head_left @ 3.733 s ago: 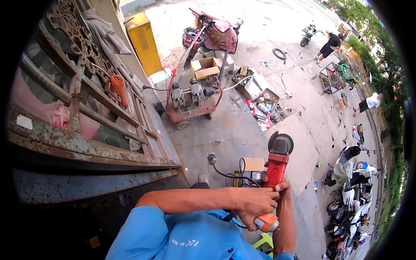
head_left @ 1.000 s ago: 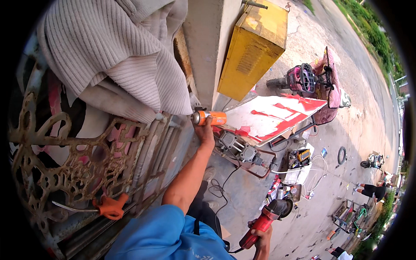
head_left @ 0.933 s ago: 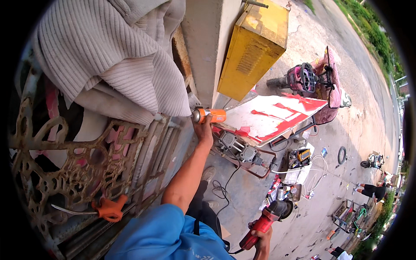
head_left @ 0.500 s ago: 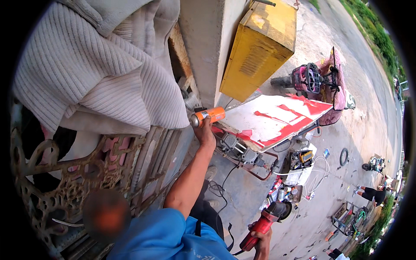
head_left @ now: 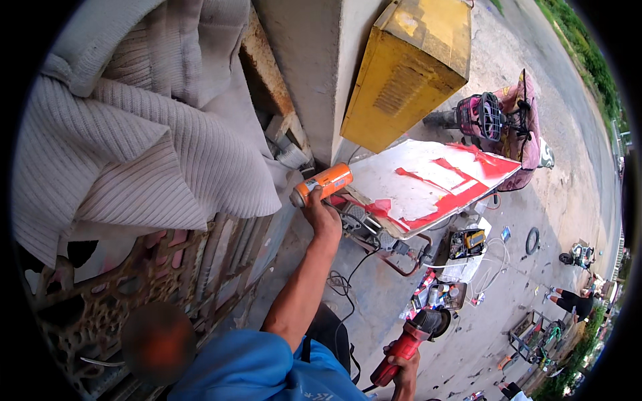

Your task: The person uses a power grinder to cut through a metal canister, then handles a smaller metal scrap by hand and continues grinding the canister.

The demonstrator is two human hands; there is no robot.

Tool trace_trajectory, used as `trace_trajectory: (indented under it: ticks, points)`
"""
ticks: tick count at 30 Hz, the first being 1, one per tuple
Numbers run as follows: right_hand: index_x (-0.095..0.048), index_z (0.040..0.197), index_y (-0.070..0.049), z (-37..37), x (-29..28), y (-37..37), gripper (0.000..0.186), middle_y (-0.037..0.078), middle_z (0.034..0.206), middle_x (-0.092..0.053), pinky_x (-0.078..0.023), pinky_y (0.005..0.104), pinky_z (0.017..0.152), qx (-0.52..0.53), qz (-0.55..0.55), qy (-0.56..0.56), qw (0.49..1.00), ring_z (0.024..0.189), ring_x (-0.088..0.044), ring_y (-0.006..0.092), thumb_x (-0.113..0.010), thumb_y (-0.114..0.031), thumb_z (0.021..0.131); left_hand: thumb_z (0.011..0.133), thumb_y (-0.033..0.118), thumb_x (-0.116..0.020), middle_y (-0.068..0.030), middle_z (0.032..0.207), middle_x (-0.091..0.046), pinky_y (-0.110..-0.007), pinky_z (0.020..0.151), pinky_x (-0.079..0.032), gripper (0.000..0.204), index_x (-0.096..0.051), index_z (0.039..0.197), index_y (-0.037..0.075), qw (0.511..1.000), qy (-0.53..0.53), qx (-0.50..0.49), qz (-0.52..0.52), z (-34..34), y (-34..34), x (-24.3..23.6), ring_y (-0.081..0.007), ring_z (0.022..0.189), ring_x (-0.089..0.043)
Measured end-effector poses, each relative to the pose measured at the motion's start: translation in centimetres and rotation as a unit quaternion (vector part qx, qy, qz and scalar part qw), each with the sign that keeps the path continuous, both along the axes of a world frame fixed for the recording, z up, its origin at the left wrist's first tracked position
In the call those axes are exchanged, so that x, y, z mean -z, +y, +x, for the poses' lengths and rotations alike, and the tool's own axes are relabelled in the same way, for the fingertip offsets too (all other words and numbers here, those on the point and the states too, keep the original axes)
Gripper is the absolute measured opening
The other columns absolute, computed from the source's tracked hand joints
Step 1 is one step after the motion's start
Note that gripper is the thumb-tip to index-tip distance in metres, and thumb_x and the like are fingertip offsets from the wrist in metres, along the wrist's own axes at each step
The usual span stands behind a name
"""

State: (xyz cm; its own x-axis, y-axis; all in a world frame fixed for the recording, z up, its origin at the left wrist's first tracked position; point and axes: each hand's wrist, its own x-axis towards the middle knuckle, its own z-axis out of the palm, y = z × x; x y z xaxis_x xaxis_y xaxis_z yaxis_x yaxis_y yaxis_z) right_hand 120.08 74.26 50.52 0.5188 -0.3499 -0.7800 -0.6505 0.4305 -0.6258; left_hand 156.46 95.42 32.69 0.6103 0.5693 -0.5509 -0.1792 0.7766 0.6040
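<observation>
My left hand (head_left: pixel 319 217) grips an orange aerosol-type can (head_left: pixel 328 179), raised and tilted beside draped pale ribbed cloth (head_left: pixel 134 154), just left of a torn red-and-white board (head_left: pixel 438 180). At the lower right my right hand (head_left: pixel 401 371) is wrapped round the body of a red angle grinder (head_left: pixel 411 341), its dark disc and guard pointing up to the right. A rusty ornamental metal grille (head_left: pixel 114 287) lies below the cloth at the left, partly blurred.
A yellow metal box (head_left: pixel 401 80) stands by a concrete pillar (head_left: pixel 314 60). An air compressor (head_left: pixel 374 237) sits partly under the board, with cords on the ground. Toolboxes (head_left: pixel 465 244), a scooter with pink cover (head_left: pixel 515 134) and another person (head_left: pixel 572 301) are to the right.
Since 3.7 seconds ago my hands have separated: the left carried the can up, the right holds the grinder low. My view turned toward the cloth; lately the can has tilted slightly.
</observation>
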Motion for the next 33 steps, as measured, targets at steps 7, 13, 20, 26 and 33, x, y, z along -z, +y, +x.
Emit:
trace_trajectory:
  ticks: [7, 13, 20, 26, 33]
  points:
    - [-0.059, 0.11, 0.004, -0.2, 1.0, -1.3, 0.056, 0.012, 0.092, -0.067, -0.058, 0.0407, 0.079, -0.003, 0.007, -0.02, 1.0, 0.083, -0.071, 0.0283, -0.076, -0.004, 0.058, 0.093, 0.017, -0.067, -0.0089, 0.126, -0.063, -0.037, 0.108, -0.047, 0.044, -0.052, 0.133, 0.009, 0.998, -0.053, -0.023, 0.012, 1.1, 0.7, 0.3, -0.0224, 0.12, -0.061]
    - [-0.059, 0.108, 0.004, -0.1, 1.0, -3.7, 0.055, 0.012, 0.09, -0.067, -0.058, 0.0391, 0.076, -0.032, -0.01, -0.011, 0.999, 0.081, -0.07, 0.027, -0.076, -0.005, 0.057, 0.093, 0.019, -0.068, -0.0081, 0.13, -0.062, -0.037, 0.108, -0.047, 0.046, -0.052, 0.135, 0.009, 0.995, -0.076, -0.036, -0.047, 2.4, 0.4, -0.4, -0.0207, 0.122, -0.06]
    - [-0.059, 0.109, 0.005, 0.9, 0.7, -6.9, 0.057, 0.012, 0.088, -0.067, -0.058, 0.0379, 0.074, -0.067, -0.018, -0.003, 0.998, 0.079, -0.07, 0.0265, -0.076, -0.007, 0.056, 0.092, 0.02, -0.069, -0.0077, 0.129, -0.063, -0.037, 0.109, -0.047, 0.046, -0.053, 0.133, 0.009, 0.991, -0.092, -0.079, -0.052, 2.5, 0.2, -0.2, -0.0209, 0.121, -0.061]
    - [-0.058, 0.11, 0.005, 0.9, 0.6, -9.4, 0.057, 0.012, 0.089, -0.067, -0.058, 0.0379, 0.074, -0.087, -0.013, -0.003, 0.996, 0.079, -0.07, 0.0265, -0.075, -0.007, 0.057, 0.09, 0.02, -0.072, -0.0069, 0.123, -0.064, -0.036, 0.105, -0.048, 0.041, -0.056, 0.126, 0.008, 0.989, -0.11, -0.096, -0.029, 3.6, 0.6, -0.3, -0.0208, 0.117, -0.062]
    - [-0.057, 0.111, 0.005, 1.0, 0.4, -10.6, 0.057, 0.012, 0.09, -0.067, -0.058, 0.0383, 0.074, -0.08, -0.012, -0.012, 0.997, 0.079, -0.069, 0.0265, -0.075, -0.006, 0.057, 0.087, 0.022, -0.074, -0.0041, 0.107, -0.069, -0.032, 0.094, -0.053, 0.029, -0.063, 0.11, 0.009, 0.987, -0.104, -0.104, -0.07, 7.2, 1.4, 1.5, -0.0182, 0.101, -0.067]
